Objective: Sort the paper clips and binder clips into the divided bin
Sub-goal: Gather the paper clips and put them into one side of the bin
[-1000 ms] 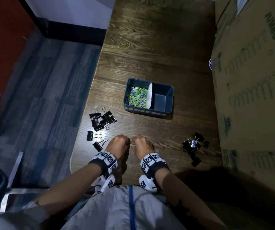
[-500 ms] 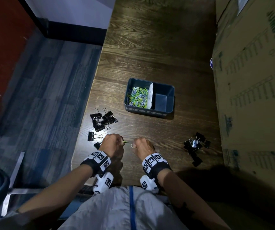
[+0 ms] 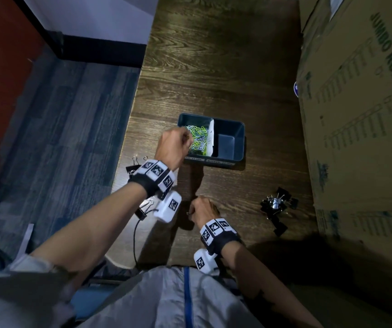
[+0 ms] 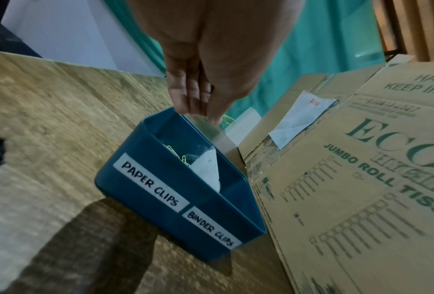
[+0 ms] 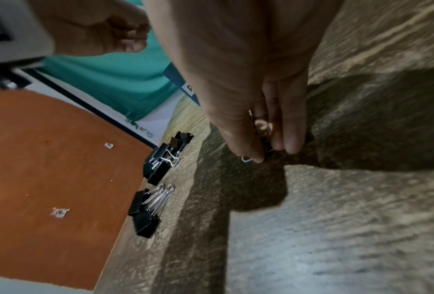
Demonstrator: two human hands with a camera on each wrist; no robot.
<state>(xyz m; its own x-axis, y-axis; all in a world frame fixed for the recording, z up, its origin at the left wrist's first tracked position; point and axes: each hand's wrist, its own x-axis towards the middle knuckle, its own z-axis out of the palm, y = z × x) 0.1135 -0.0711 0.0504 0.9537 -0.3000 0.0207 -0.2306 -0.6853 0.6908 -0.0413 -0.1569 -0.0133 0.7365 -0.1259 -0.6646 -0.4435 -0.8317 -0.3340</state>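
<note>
While the left hand (image 3: 174,147) hangs over the bin (image 4: 165,201), pinching a yellow paper clip (image 4: 227,120) above its PAPER CLIPS half, the right hand (image 3: 203,209) near the table's (image 3: 213,55) front edge pinches a binder clip (image 5: 266,146). Loose binder clips: 1 heap (image 3: 276,204) at right; others (image 5: 158,165) along the left edge. BINDER CLIPS half: nothing seen inside.

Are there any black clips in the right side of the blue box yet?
No, the right side of the blue box is bare.
</note>
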